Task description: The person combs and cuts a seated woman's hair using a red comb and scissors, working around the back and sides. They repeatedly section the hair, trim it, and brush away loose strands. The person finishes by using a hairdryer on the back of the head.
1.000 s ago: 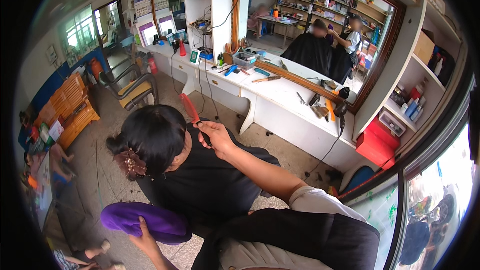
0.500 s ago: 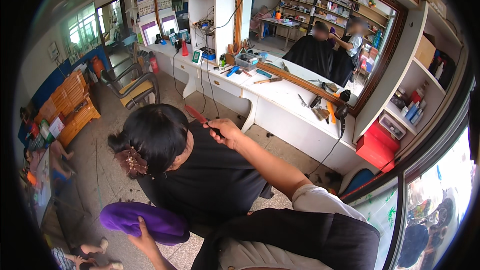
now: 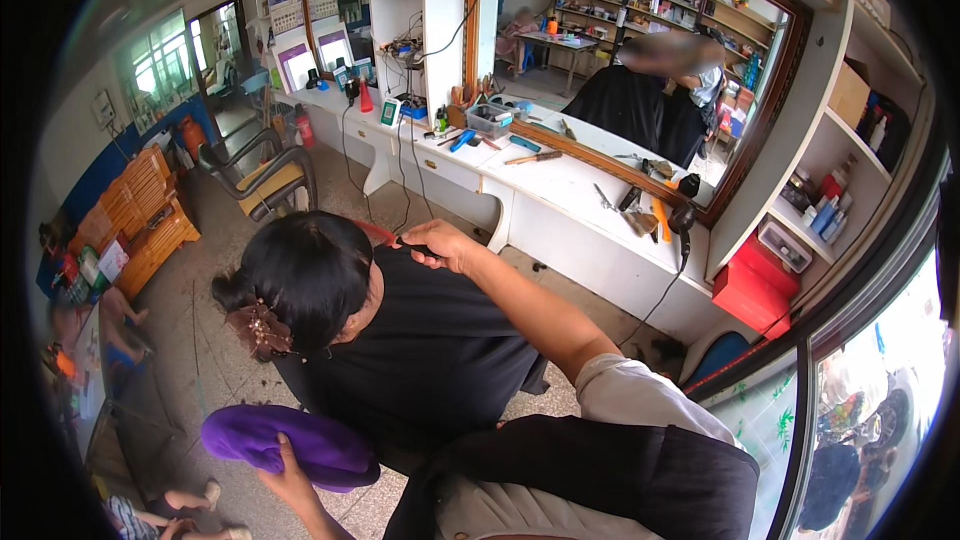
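Observation:
My right hand [image 3: 442,243] is closed around the black handle of a red comb [image 3: 377,233]. The comb's tip meets the front of a seated person's dark hair [image 3: 305,265], at the forehead side. Whether its teeth are in the hair is hard to make out. That person wears a black cape [image 3: 430,340], and a brown flower-shaped hair ornament [image 3: 263,328] sits at the back of the head. Lower down, behind the person, my left hand [image 3: 288,480] grips a folded purple towel [image 3: 300,440], with the thumb on top.
A white counter [image 3: 590,202] beyond the person carries combs, scissors and a hair dryer [image 3: 682,230] with a hanging cord. Above it stands a large framed mirror [image 3: 560,50]. An armchair [image 3: 265,180] and a wooden bench [image 3: 135,205] are to the left. Shelves [image 3: 835,160] rise at the right.
My right hand has moved a little left and up, bringing the comb against the front of the person's hair and levelling it somewhat. My left hand and the towel have stayed nearly still.

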`<state>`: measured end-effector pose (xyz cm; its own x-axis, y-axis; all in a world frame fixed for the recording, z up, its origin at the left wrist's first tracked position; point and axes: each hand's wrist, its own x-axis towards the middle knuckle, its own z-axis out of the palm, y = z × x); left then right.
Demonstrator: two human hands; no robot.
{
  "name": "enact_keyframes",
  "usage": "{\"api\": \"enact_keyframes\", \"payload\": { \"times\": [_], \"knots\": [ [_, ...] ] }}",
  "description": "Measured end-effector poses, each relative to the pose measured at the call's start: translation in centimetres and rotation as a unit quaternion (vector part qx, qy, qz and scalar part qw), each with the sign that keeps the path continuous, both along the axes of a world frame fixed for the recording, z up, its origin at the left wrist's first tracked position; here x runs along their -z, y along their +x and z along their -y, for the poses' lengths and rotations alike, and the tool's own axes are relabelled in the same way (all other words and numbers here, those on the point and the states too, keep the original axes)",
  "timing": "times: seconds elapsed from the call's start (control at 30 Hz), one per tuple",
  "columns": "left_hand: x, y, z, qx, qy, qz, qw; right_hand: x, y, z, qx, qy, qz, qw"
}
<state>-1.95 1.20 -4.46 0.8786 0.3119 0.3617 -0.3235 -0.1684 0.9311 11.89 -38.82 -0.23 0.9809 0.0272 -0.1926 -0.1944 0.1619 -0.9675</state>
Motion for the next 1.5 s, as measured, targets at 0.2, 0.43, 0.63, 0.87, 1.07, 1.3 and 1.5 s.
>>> {"api": "enact_keyframes", "payload": {
  "times": [0.2,0.43,0.63,0.87,1.07,1.3,1.5],
  "knots": [
    [-0.4,-0.2,0.4,-0.011,0.001,-0.007,1.000,1.6,0.5,0.6,0.034,-0.010,-0.024,0.999],
    [0.5,0.1,-0.3,0.010,0.041,-0.013,0.999,2.5,-1.2,-0.9,0.044,0.017,0.061,0.997],
    [0.2,-0.3,0.8,-0.014,0.025,-0.004,1.000,3.1,-3.4,-2.1,0.167,0.077,0.156,0.971],
    [1.2,-0.3,0.3,0.010,0.005,-0.040,0.999,3.0,-6.7,-4.6,0.206,-0.213,0.327,0.898],
    [0.5,-1.4,0.6,0.003,0.025,-0.049,0.998,5.3,-10.0,-4.5,0.165,-0.373,0.418,0.812],
    [-5.1,-4.1,5.9,0.251,0.025,-0.093,0.963,6.6,-16.4,-7.8,-0.007,0.037,0.198,0.979],
    [-3.9,-2.2,13.5,0.323,0.100,0.008,0.941,3.5,-22.1,-11.3,-0.096,0.134,0.150,0.975]
  ]
}}
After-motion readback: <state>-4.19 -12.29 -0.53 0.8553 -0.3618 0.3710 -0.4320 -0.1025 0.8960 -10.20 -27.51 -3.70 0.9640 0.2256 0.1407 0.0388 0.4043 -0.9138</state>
